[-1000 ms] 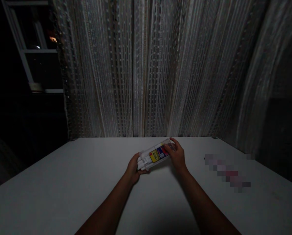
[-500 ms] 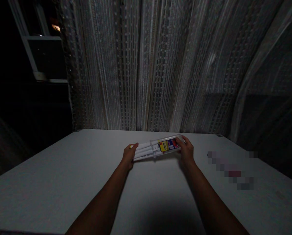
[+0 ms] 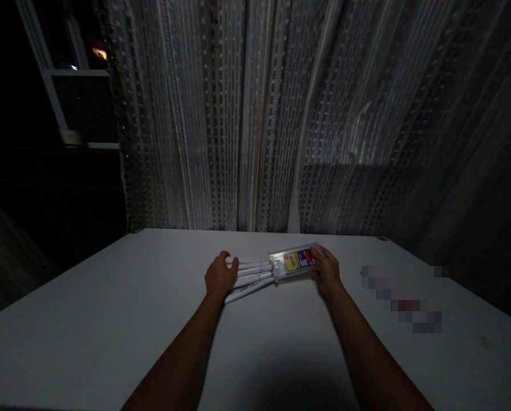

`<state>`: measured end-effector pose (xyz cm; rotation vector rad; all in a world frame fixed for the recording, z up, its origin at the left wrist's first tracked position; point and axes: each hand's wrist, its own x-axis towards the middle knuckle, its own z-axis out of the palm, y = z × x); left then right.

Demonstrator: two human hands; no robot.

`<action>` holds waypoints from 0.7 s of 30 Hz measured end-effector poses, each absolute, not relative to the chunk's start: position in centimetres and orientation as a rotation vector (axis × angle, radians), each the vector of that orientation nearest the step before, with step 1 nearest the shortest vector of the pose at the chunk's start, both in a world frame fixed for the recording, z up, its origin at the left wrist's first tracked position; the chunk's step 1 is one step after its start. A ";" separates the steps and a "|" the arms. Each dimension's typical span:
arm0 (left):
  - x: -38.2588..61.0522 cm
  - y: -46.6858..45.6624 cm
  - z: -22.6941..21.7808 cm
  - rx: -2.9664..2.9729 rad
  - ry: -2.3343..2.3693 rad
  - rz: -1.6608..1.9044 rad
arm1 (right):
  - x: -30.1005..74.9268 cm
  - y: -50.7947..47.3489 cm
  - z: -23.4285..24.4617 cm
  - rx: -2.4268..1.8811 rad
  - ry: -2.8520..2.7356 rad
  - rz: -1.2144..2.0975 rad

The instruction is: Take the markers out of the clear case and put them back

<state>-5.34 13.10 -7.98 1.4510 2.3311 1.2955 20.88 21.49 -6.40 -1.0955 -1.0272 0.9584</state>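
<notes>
- Head view: left hand [image 3: 219, 278] grips white pens [image 3: 249, 277], now drawn further out of the clear case [image 3: 296, 261] and fanned; withdrawal looks nearly complete.
- Right hand [image 3: 326, 270] clasps the case's far end, low over the white surface [image 3: 110, 319].
- Curtain [image 3: 259, 114] behind.

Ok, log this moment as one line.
left hand: grips white pens, fanned out of case | right hand: holds clear pen case | surface: white table | backdrop: curtain

A pixelated patch [image 3: 403, 299] hides something on the table [image 3: 110, 319].
</notes>
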 end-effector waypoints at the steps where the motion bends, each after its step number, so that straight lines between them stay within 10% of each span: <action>1: -5.2 12.9 -7.8 1.502 2.362 1.235 | 20.9 21.5 -6.4 -1.097 -1.018 0.974; 11: -0.4 9.3 -7.0 2.019 1.707 1.213 | 22.0 22.1 -6.6 -1.084 -0.944 1.033; 21: 0.0 9.2 -6.6 2.492 1.704 0.205 | 23.5 22.5 -6.5 -1.049 -0.835 1.010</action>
